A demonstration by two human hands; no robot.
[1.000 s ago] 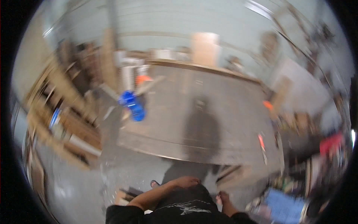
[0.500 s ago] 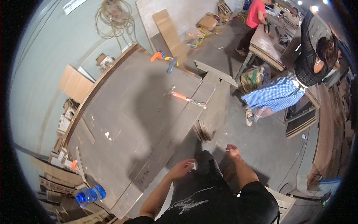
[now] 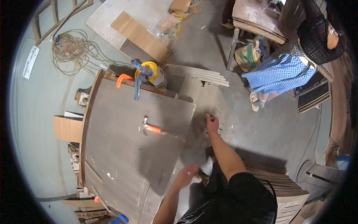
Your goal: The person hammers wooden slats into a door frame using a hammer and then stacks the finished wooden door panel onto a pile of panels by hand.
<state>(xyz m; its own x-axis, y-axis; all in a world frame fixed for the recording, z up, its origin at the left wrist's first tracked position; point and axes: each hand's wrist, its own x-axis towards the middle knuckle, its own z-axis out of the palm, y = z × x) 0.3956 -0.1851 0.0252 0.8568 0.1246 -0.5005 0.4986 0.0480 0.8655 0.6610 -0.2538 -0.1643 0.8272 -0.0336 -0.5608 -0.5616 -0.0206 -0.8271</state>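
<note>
My right hand [image 3: 212, 124] reaches forward over a stack of grey slotted boards [image 3: 201, 95] beside the worktable. Its fingers are curled in; whether anything is between them is hidden. Low by the table's near right edge, my left hand [image 3: 185, 175] is smeared by motion, with a pale spot at its fingers. A claw hammer [image 3: 153, 129] with an orange handle lies on the large grey panel [image 3: 115, 149] covering the table, apart from both hands.
An orange clamp [image 3: 123, 79] and a blue-handled tool [image 3: 138, 87] sit at the table's far edge, by a yellow-rimmed bucket [image 3: 158, 76]. A person in a checked blue skirt [image 3: 283, 80] stands at right. More stacked boards [image 3: 278, 183] are beside my right side.
My view has turned and come closer to the board stack. My right hand has moved forward over it. The left hand has moved toward the table's edge. The hammer still lies on the panel.
</note>
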